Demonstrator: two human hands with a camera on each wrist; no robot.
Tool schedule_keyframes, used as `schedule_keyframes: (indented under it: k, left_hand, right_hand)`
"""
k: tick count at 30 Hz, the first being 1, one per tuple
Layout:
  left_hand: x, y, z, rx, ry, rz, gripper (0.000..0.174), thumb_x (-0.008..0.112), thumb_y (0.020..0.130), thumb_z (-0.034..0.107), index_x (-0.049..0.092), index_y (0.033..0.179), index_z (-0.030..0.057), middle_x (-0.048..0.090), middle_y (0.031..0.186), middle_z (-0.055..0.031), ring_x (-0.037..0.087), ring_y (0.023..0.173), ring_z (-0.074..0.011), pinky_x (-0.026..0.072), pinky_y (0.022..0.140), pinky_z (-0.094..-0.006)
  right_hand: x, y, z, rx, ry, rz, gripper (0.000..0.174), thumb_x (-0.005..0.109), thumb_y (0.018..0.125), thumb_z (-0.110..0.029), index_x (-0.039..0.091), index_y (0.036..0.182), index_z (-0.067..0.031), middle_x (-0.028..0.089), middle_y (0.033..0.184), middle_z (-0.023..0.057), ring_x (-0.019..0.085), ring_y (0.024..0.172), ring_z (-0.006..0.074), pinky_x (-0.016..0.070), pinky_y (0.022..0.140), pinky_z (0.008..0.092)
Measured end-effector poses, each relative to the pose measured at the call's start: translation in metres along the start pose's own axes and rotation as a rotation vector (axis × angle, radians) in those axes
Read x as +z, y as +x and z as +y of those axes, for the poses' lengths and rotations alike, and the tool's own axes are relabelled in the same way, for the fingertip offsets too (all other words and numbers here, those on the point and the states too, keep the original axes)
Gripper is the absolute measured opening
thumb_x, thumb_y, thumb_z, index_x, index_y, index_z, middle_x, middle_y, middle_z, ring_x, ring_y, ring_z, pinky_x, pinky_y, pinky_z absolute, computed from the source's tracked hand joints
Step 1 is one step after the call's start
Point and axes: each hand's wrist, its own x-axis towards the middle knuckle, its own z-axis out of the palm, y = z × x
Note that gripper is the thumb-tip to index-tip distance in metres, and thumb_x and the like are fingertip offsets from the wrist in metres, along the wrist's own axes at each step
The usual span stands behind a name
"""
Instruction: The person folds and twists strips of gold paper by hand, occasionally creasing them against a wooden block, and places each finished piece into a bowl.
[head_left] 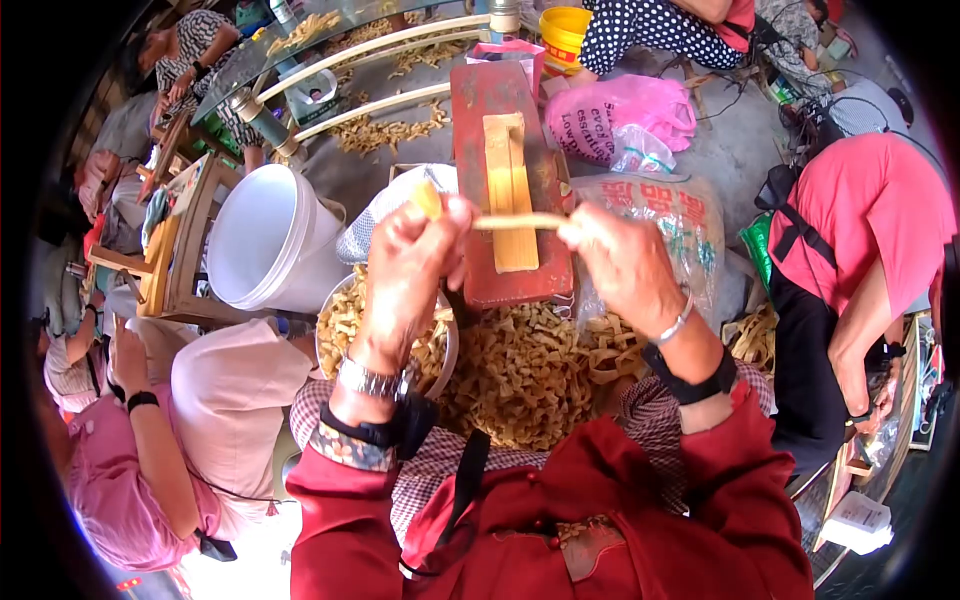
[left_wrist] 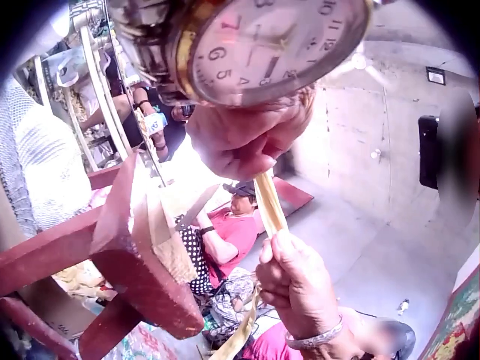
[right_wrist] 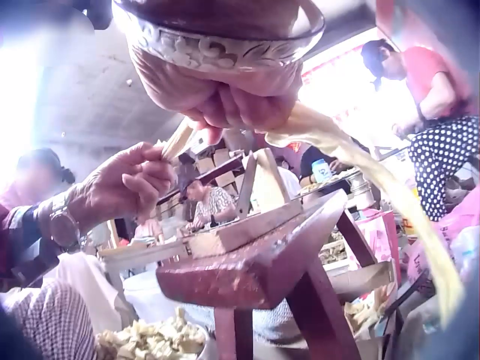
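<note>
Two hands, one pale yellow strip (head_left: 520, 222) between them, held above the counter (head_left: 480, 250), the narrow red one. Left hand (head_left: 412, 245): fingers grasping the strip, a short yellow end poking up past them. Right hand (head_left: 628, 268): thumb and fingers pinching it; right wrist view shows a long tail hanging down from this hand, outside the counter's edge. The span between the hands runs crosswise over the wooden block (head_left: 515, 250), touching neither block nor counter.

Block lies lengthwise on the counter, an upright piece (right_wrist: 266, 176) rising from it. Red surface shows along both long edges, a broader patch toward the far edge, a thinner band at the near edge.

Around the counter: mesh bag (head_left: 372, 225) close by the left edge, white bucket (head_left: 255, 235) farther out. Clear plastic sack (head_left: 690, 215) just beside the right edge; pink bag (head_left: 625, 110) off the far right corner. Tub of cut pieces (head_left: 345, 335) off the near left corner; heap of cut pieces (head_left: 525, 375) right up against the near edge. Tightest room at the near edge; more floor (head_left: 400, 90) beyond the far left corner.
</note>
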Motion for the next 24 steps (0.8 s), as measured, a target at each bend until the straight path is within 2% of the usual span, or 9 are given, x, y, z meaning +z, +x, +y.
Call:
schedule_keyframes:
  k: [3,7,8,11,14,18,20,22,24]
  left_hand:
    - [0.012,0.028,0.005,0.031,0.078,0.029,0.014,0.058,0.091,0.014,0.061,0.081,0.0048,0.049,0.060,0.0064,0.039,0.050,-0.0012,0.0329,0.044,-0.0208]
    - [-0.003,0.067,-0.049,0.064,0.398,0.064,0.017,0.058,0.090,0.016,0.062,0.083,0.0002,0.052,0.063,0.0056,0.040,0.057,0.0000,0.0331,0.047,-0.0203]
    - [-0.015,0.072,-0.063,0.230,0.793,0.135,0.016,0.059,0.089,0.014,0.062,0.081,-0.0001,0.053,0.063,0.0047,0.042,0.056,-0.0005,0.0348,0.046,-0.0213]
    - [-0.013,0.034,-0.040,-0.058,0.459,0.071,0.014,0.060,0.090,0.017,0.061,0.088,0.0032,0.050,0.061,0.0039,0.042,0.049,-0.0021,0.0342,0.042,-0.0189]
    - [-0.008,-0.015,-0.023,-0.111,0.538,-0.009,0.019,0.062,0.090,0.022,0.059,0.091,0.0036,0.049,0.061,0.0046,0.041,0.047,-0.0022,0.0313,0.040,-0.0176]
    - [-0.027,-0.068,-0.058,-0.299,0.565,-0.162,0.023,0.067,0.087,0.022,0.059,0.095,0.0018,0.055,0.064,0.0024,0.044,0.049,-0.0026,0.0338,0.042,-0.0184]
    - [-0.044,-0.084,-0.106,-0.306,0.395,-0.149,0.032,0.068,0.086,0.024,0.058,0.105,-0.0004,0.058,0.066,0.0007,0.046,0.050,-0.0036,0.0368,0.044,-0.0195]
    - [-0.034,-0.097,-0.106,-0.427,0.629,-0.127,0.044,0.065,0.089,0.026,0.053,0.121,-0.0019,0.062,0.075,-0.0025,0.050,0.059,-0.0063,0.0424,0.052,-0.0208]
    - [-0.031,-0.111,-0.120,-0.633,0.305,-0.129,0.041,0.060,0.092,0.028,0.054,0.119,-0.0018,0.061,0.077,-0.0031,0.052,0.063,-0.0070,0.0439,0.055,-0.0213]
  right_hand:
    - [0.005,0.024,0.022,-0.024,-0.089,0.140,0.016,0.053,0.091,-0.019,0.054,0.080,-0.0072,0.054,0.058,0.0170,0.058,0.056,0.0358,0.0410,0.046,0.0449]
    - [0.042,0.023,0.065,0.046,-0.352,0.026,0.017,0.052,0.090,-0.020,0.055,0.081,-0.0067,0.056,0.060,0.0183,0.059,0.059,0.0378,0.0422,0.049,0.0474]
    - [0.050,0.009,0.073,0.098,-0.379,-0.026,0.016,0.052,0.090,-0.018,0.055,0.081,-0.0056,0.058,0.066,0.0200,0.060,0.064,0.0381,0.0434,0.052,0.0478]
    - [0.042,-0.030,0.051,0.242,0.129,0.004,0.012,0.050,0.090,-0.015,0.055,0.086,-0.0037,0.062,0.073,0.0183,0.061,0.066,0.0371,0.0451,0.055,0.0450]
    - [0.039,-0.065,0.012,0.293,0.318,-0.050,0.015,0.056,0.089,-0.020,0.057,0.091,-0.0053,0.060,0.070,0.0150,0.061,0.065,0.0329,0.0464,0.056,0.0399]
    - [0.049,-0.091,-0.049,0.014,0.438,-0.071,0.016,0.063,0.085,-0.022,0.058,0.092,-0.0082,0.056,0.069,0.0100,0.060,0.064,0.0280,0.0461,0.056,0.0387]
    - [0.069,-0.109,-0.064,-0.057,0.470,-0.104,0.016,0.064,0.084,-0.022,0.058,0.093,-0.0092,0.054,0.068,0.0085,0.060,0.064,0.0265,0.0459,0.055,0.0389]
    - [0.077,-0.115,-0.084,-0.141,0.568,-0.063,0.018,0.065,0.082,-0.021,0.056,0.090,-0.0071,0.056,0.070,0.0086,0.061,0.067,0.0274,0.0466,0.057,0.0396]
    - [0.090,-0.123,-0.095,-0.179,0.579,-0.123,0.018,0.063,0.082,-0.021,0.056,0.089,-0.0053,0.058,0.072,0.0099,0.062,0.071,0.0283,0.0475,0.061,0.0404]
